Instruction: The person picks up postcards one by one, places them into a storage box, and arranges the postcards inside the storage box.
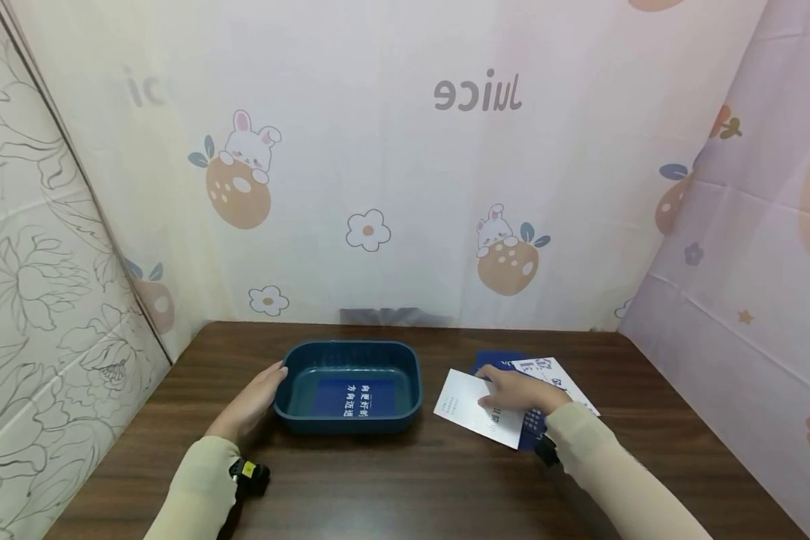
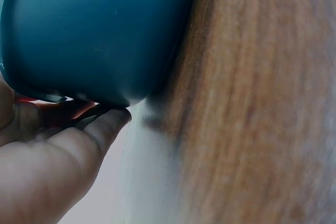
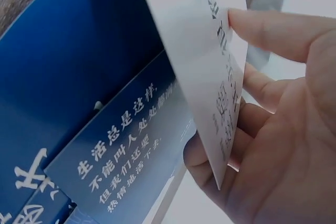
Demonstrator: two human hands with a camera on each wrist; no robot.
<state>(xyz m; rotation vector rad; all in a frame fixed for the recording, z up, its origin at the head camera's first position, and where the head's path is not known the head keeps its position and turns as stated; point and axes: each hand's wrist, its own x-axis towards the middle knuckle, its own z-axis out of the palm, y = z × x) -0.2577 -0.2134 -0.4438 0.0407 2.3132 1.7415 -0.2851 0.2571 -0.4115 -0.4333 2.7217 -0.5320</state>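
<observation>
My right hand (image 1: 516,390) pinches a white card (image 1: 475,405) with printed characters, thumb on the printed face and fingers behind it. In the right wrist view this card (image 3: 205,61) is tilted above blue cards (image 3: 126,145) with white lettering. Beneath that hand in the head view lie a blue card (image 1: 496,358) and another white card (image 1: 560,379). My left hand (image 1: 253,401) rests against the left end of a dark teal plastic basin (image 1: 347,426), fingertips at its rim and outer wall. Inside the basin lies a blue card (image 1: 334,397) with white characters.
The basin and cards are on a dark wood-grain table (image 1: 378,495). A printed curtain (image 1: 405,150) hangs behind its back edge, and more patterned cloth (image 1: 749,300) stands along the right side.
</observation>
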